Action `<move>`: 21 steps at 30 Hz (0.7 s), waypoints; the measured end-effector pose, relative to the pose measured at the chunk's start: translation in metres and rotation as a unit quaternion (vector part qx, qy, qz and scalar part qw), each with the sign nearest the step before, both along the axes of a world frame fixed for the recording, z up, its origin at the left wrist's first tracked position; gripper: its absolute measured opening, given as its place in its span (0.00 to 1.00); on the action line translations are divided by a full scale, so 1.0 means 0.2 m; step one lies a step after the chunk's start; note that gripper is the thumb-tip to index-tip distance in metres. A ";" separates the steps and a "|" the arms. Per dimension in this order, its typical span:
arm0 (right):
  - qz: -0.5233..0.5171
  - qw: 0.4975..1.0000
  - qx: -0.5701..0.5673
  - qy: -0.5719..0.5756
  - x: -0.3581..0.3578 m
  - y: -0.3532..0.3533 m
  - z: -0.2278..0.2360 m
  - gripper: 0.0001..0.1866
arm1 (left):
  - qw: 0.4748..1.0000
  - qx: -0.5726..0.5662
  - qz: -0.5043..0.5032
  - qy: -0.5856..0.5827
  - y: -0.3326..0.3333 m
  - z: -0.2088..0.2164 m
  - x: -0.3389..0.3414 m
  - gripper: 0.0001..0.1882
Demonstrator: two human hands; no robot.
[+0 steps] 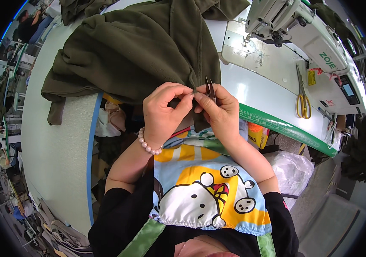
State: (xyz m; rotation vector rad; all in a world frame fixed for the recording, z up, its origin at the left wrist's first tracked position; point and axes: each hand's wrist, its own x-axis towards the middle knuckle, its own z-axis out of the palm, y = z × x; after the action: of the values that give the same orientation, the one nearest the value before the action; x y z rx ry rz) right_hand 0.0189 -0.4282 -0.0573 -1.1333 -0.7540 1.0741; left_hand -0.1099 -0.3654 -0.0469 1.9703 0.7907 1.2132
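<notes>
A dark olive garment (135,47) of thick cloth is spread over the table in front of me and hangs past its near edge. My left hand (164,109) pinches a seam of it between thumb and forefinger. Right beside it, my right hand (221,112) pinches the same spot, fingertips almost touching the left ones. A small pair of dark thread snips (210,89) is tucked in my right hand, its two pointed blades apart and aimed away from me. What exactly lies between the fingertips is too small to make out.
A white sewing machine (315,47) stands at the right, with yellow-handled scissors (303,100) on its bed. A green measuring strip (285,128) runs along the table's front edge. A white plastic bag (292,171) sits below right. Other people work at far left.
</notes>
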 end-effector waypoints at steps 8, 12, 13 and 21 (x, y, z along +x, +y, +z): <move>0.067 0.987 0.103 -0.108 0.03 -0.08 0.04 0.10 | 0.984 -0.167 -0.021 -0.060 0.04 0.00 0.00 0.03; 0.098 0.991 0.072 -0.056 -0.01 -0.07 0.02 0.12 | 0.980 -0.187 -0.027 -0.068 0.04 0.02 0.01 0.04; 0.080 0.994 0.056 -0.048 -0.01 -0.07 0.02 0.13 | 0.980 -0.187 -0.029 -0.068 0.04 0.02 0.01 0.04; 0.074 0.993 0.010 -0.092 -0.02 -0.08 0.04 0.12 | 0.980 -0.188 -0.034 -0.061 0.04 0.00 0.00 0.04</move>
State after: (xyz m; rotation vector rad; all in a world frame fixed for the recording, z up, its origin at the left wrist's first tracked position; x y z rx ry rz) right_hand 0.0157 -0.4447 -0.0491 -1.1846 -1.0044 1.0924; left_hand -0.1106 -0.3574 -0.0463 1.5872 0.8148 1.0448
